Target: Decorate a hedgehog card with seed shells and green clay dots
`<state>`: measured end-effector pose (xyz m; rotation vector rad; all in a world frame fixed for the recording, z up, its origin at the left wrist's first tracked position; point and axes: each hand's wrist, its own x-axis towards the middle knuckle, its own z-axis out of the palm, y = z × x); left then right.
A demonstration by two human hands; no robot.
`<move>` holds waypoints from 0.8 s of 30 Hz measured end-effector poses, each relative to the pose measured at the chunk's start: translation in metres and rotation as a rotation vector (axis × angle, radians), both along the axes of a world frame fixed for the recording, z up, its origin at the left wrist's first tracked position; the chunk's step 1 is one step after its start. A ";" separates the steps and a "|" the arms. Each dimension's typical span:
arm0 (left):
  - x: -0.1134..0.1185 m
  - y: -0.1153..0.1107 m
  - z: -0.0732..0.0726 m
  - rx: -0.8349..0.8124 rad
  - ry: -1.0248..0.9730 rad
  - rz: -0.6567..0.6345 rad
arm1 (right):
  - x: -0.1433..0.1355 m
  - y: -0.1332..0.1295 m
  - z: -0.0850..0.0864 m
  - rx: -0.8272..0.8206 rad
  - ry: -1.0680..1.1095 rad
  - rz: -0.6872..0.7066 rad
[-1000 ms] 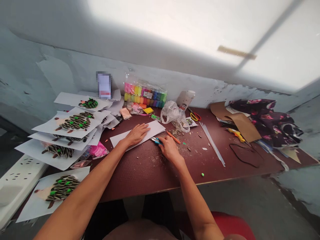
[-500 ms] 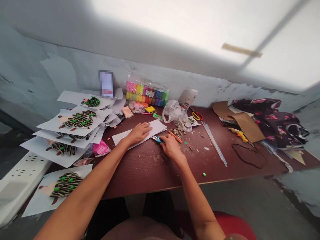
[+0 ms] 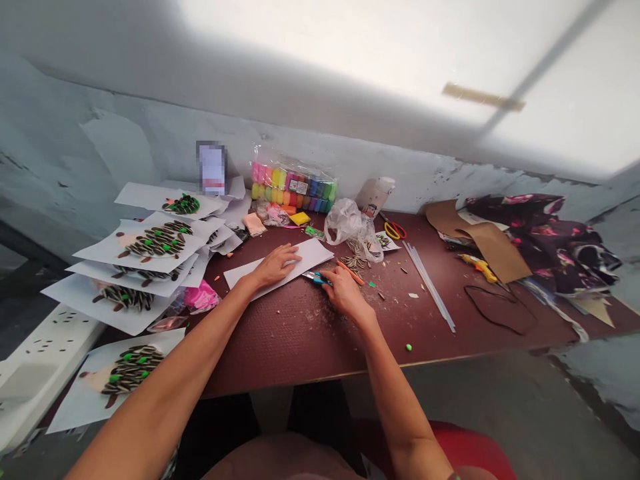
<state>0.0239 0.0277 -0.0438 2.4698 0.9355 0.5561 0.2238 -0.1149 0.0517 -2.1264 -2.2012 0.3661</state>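
White paper [image 3: 316,252], folded or stacked, lies at a slant on the dark red table [image 3: 280,347]. Spread flat across it, my left hand [image 3: 275,265] presses it down. My right hand [image 3: 345,292] is closed around a blue utility knife [image 3: 317,278], whose tip points left by the paper's lower right edge. An orange pencil-like stick [image 3: 351,271] lies just beyond my right fingers. Behind it is a loose pile of sunflower seeds [image 3: 356,263] beside a clear plastic bag [image 3: 350,223].
Sheets with seed hedgehogs [image 3: 155,239] are stacked at left, above a white power strip [image 3: 45,353]. Colored clay tubs [image 3: 295,190] stand along the wall. Scissors [image 3: 395,231], glue sticks [image 3: 429,287], a yellow glue gun [image 3: 479,268] and flowered cloth [image 3: 545,240] are to the right.
Both hands stay almost where they were. The knife and the paper show no clear movement; the view has shifted very slightly.
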 end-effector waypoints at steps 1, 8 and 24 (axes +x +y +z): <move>0.000 -0.001 0.000 -0.002 -0.004 -0.004 | 0.002 0.001 0.000 0.005 -0.002 0.006; 0.000 -0.003 0.003 0.007 0.009 -0.015 | 0.014 0.018 0.004 -0.012 -0.054 0.076; -0.001 -0.005 0.007 0.001 0.024 -0.026 | 0.015 0.036 0.010 -0.050 -0.053 0.242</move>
